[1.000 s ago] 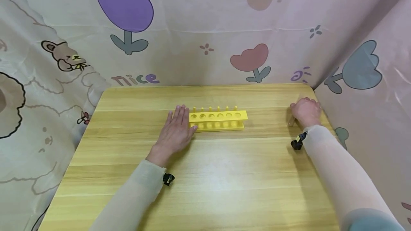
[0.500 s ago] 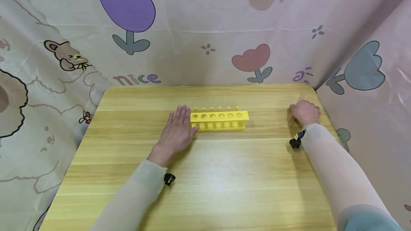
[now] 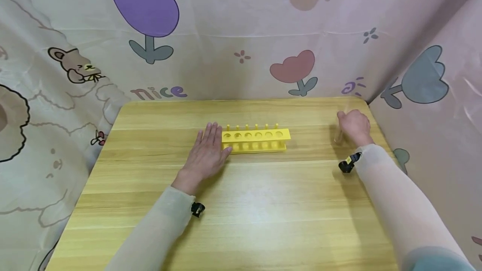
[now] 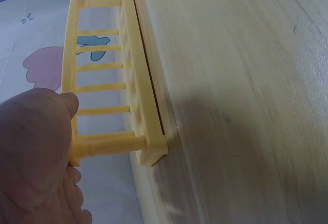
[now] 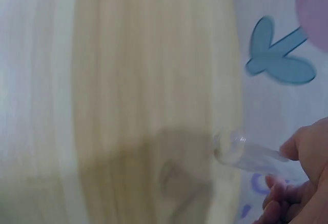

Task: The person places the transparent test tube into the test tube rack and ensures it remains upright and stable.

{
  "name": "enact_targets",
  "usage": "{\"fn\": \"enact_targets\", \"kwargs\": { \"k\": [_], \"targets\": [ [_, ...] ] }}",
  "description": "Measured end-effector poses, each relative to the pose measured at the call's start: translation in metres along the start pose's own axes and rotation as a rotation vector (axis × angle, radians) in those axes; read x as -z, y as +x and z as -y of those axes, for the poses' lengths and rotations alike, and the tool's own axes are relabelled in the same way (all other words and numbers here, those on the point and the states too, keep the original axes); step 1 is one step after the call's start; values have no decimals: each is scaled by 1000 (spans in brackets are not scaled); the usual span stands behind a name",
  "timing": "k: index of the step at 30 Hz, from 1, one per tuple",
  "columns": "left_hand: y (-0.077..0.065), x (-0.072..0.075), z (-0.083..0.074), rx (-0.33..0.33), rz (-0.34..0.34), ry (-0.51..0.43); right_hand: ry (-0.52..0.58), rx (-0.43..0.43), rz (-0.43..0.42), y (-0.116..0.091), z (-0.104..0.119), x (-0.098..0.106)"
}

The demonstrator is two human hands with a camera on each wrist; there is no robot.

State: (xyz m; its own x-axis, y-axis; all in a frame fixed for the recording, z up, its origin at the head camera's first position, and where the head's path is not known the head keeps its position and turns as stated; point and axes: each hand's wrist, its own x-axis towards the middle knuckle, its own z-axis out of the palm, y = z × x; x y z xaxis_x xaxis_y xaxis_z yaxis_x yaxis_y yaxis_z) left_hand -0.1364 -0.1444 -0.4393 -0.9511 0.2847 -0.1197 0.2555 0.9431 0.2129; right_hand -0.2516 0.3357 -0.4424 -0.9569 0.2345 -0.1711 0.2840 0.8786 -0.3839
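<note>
My left hand [image 3: 206, 152] lies flat on the counter [image 3: 241, 204], fingers straight and together, touching the left end of the yellow tube rack [image 3: 256, 139] at mid-counter. Far right, near the counter's edge, my right hand [image 3: 354, 126] has its fingers pinching a clear test tube [image 5: 246, 155], held above the wood.

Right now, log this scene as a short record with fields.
Surface: wooden table
Rack: yellow test tube rack, six holes, all empty
Left hand: flat on the table, fingers straight, touching the rack's left end
Right hand: holds a clear test tube near the table's right edge
Backdrop: cloth printed with tulips
</note>
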Motion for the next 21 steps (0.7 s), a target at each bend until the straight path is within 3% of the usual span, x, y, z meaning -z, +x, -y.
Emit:
{"fn": "enact_targets", "kwargs": {
  "k": [4,11,16,21],
  "targets": [
    [0,0,1,0,-5,-4,95,14,-75,-6,16,6],
    [1,-1,2,-1,-7,2,127,118,-244,-20,32,10],
    [0,0,2,-5,-5,2,138,212,-238,-32,39,7],
    [0,-1,2,-6,-1,-2,75,323,-224,-45,45,2]
  ]
}}
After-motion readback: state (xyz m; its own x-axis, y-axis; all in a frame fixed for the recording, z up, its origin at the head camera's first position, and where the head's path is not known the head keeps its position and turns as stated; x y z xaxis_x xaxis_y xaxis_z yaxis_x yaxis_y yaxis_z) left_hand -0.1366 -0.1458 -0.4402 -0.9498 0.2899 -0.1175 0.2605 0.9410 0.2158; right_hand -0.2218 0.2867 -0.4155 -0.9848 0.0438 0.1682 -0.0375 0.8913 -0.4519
